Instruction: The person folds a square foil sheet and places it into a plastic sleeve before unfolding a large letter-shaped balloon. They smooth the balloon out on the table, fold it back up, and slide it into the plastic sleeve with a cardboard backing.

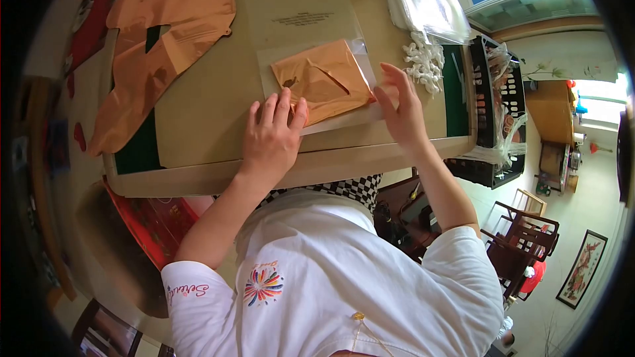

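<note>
Copper-coloured foil, folded into a flat, roughly rectangular packet [324, 79], lies in the upper middle of the frame, on top of a clear plastic bag [291, 10] that bears a block of small dark print near its far end. The bag rests flat on the tan worktop [205, 112], and its edges show beyond the packet above, below and to the left. A slanting crease crosses the packet's surface, and a small dark patch shows near its left side. The left hand [274, 132] is open, palm down, with its fingers a little spread and their tips at the packet's lower left corner. The right hand [402, 109] is open too, its fingers loosely bent and pointing up the frame, its thumb at the packet's right corner; whether the thumb presses on the foil cannot be told. At the upper left of the frame an unfolded foil balloon [178, 33], of the same copper colour, lies spread out, with small tabs along its right edge and a long part reaching down toward the worktop's corner. At the upper right, white ties [424, 63] lie in a loose heap just below a stack of clear plastic sleeves [426, 3]. Beside the worktop's right edge stands a black openwork crate [486, 102], with crumpled clear plastic in it and over its side.
</note>
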Demonstrator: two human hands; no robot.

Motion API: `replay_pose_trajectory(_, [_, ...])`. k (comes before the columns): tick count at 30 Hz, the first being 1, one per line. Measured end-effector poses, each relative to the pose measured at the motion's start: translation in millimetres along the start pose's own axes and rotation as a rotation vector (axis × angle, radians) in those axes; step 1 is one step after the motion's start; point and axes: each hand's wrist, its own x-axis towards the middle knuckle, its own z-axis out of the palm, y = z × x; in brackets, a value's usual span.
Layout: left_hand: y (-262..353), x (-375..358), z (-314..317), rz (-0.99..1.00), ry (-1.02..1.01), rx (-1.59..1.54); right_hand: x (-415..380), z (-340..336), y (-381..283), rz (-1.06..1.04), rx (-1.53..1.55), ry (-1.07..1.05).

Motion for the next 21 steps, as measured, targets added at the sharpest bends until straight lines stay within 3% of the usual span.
replay_pose_trajectory(1, [0.2, 0.5, 1.4, -0.002, 0.016, 0.000, -5.0, -0.9, -15.2, -0.266, -0.281, 0.093])
replay_pose_trajectory(3, [1.1, 1.9, 1.0, -0.012, 0.035, -0.017, -14.6, 9.1, -31.7, -0.577, -0.509, 0.112])
replay_pose_trajectory(5, [2.9, 2.5, -2.8, -0.017, 0.039, -0.055, -24.9, 22.5, -39.4, -0.653, -0.402, -0.030])
replay_pose_trajectory(8, [1.2, 3.5, -5.4, -0.002, 0.003, -0.095, -16.8, 37.2, -9.9, -0.708, -0.365, -0.059])
replay_pose_trajectory(14, [-2.1, 2.6, -13.9, -0.022, -0.068, -0.189, -13.8, 35.5, -26.5, -0.639, -0.278, -0.046])
replay_pose_trajectory(17, [-7.9, 4.6, -28.1, -0.096, 0.212, -0.521, -11.2, 30.9, -22.6, -0.591, -0.198, 0.004])
replay_pose_trajectory(21, [-22.9, 3.9, -27.5, -0.743, 0.237, -1.465, -9.5, 27.0, -30.4, -0.522, -0.084, 0.090])
